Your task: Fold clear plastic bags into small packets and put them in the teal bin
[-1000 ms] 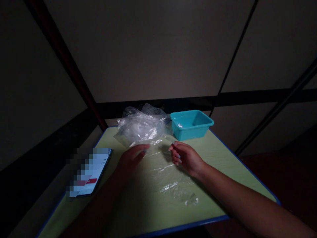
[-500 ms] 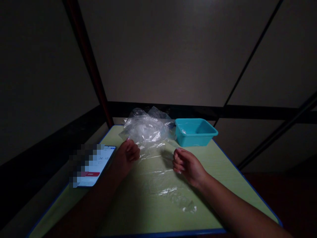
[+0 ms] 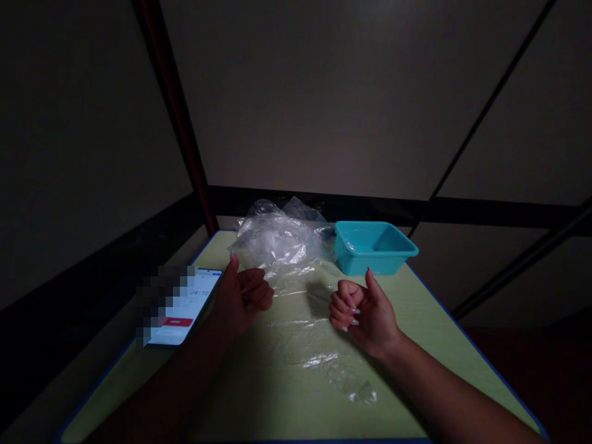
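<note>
My left hand (image 3: 247,296) is held over the table with its fingers curled in and the thumb raised, and nothing shows in it. Facing it, my right hand (image 3: 363,311) makes the same loose fist, thumb up, with bare fingertips against the palm. Between and below the hands, a thin clear plastic bag (image 3: 319,357) lies flat on the tabletop. Beyond my left hand is a crumpled heap of clear plastic bags (image 3: 277,237). A teal plastic basin (image 3: 370,264) stands behind my right hand, and a small clear piece shows inside it.
A phone (image 3: 182,333) with a lit screen lies at the left side of the pale green table (image 3: 444,370), partly blurred out. Blue edging runs round the table. Dark panelled walls (image 3: 314,111) rise close behind and to the left.
Both thumbs have lifted away from the curled fingers, and my right hand has turned its palm side more into view. The whole scene has shifted slightly to the right.
</note>
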`<state>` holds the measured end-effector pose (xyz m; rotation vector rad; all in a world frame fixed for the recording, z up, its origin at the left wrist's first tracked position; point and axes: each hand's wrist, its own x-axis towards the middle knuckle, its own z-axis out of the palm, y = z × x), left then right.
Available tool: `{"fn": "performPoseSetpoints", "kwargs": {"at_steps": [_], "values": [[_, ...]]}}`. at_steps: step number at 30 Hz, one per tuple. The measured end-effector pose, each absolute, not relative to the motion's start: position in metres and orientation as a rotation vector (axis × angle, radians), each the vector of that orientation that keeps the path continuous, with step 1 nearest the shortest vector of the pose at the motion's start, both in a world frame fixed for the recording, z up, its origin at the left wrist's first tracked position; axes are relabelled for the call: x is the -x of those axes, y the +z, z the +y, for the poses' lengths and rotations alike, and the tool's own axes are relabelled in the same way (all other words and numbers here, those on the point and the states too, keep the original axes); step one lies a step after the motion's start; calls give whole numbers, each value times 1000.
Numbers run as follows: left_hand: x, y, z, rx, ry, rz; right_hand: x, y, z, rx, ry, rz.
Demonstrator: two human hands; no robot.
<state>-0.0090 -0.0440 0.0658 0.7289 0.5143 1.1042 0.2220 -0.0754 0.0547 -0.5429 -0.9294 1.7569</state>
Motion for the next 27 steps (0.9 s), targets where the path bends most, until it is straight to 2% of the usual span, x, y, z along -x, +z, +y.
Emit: {"fn": "performPoseSetpoints", "kwargs": {"at_steps": [5,10,13,16,23,27], "values": [[10,64,-48,-822,1062,418,-225,48,-78,737,1069,-1079],[11,55,-57,-1061,618,311,-227,52,-92,890,639,-1709],[12,53,-58,-1262,407,434,-224,51,-91,1186,556,-2277],[11,54,-57,-1520,276,651,-221,48,-85,1332,474,-2565],[12,58,-62,-1582,179,800,-220,55,-87,1426,400,-2616],[11,57,-62,-1446,323,768,-219,56,-91,1376,405,-2618]]}}
